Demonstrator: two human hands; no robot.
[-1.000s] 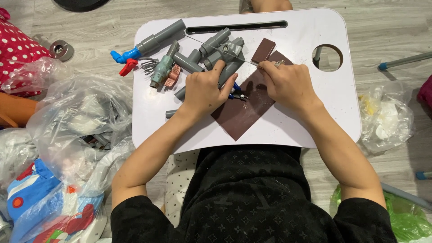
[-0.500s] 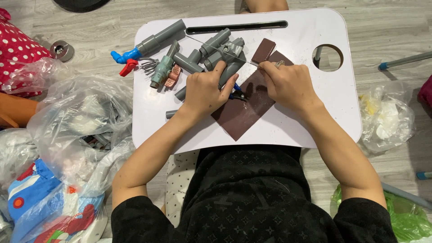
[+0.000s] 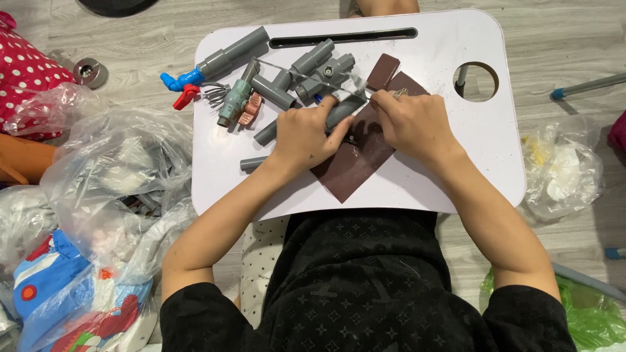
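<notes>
My left hand [image 3: 312, 135] and my right hand [image 3: 411, 124] meet over a brown sandpaper sheet [image 3: 349, 171] on a white lap table [image 3: 469, 156]. The left hand grips a grey pipe piece [image 3: 344, 109] lying on the sheet. My right hand pinches a small thing against that pipe; what it is stays hidden by the fingers. A smaller brown sanding block [image 3: 383, 70] lies just behind. Several grey pipe fittings [image 3: 306, 75] are piled behind my left hand.
A grey pipe with a blue and red valve [image 3: 195, 75] and a green-grey tap [image 3: 233, 101] sit at the table's left. Clear plastic bags [image 3: 111, 176] crowd the floor on the left; another bag [image 3: 561, 169] lies right. The table has a round hole [image 3: 476, 81].
Both hands stay on the sandpaper with only slight finger shifts. The pipe under my left hand has barely moved.
</notes>
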